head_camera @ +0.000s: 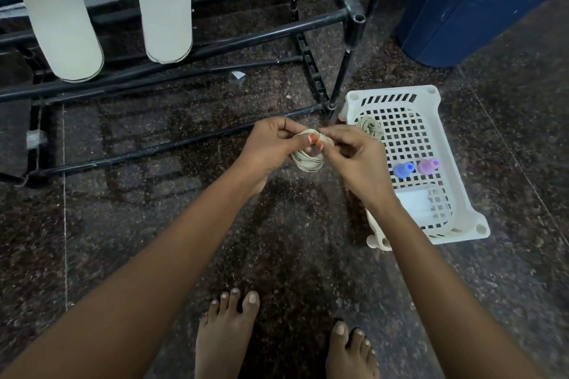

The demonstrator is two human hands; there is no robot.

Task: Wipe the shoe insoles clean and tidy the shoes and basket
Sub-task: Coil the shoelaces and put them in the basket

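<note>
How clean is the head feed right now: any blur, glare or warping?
Head view: left hand, right hand and coiled lace slightly motion-soft; rack bars bow with wide-angle distortion; polished floor mirrors them dully, no hard glare; basket is sharp.

You held both bare forearms forward and inward from the lower corners, so they met near the middle of the view. Your left hand (pixel 271 144) was curled, its thumb and forefinger pinching the top of a coiled lace (pixel 308 161). Your right hand (pixel 357 160) was just beside it, fingers bent, pinching the same coil from the other side. Your bare feet (pixel 226 338) stood below, toes pointing forward.
</note>
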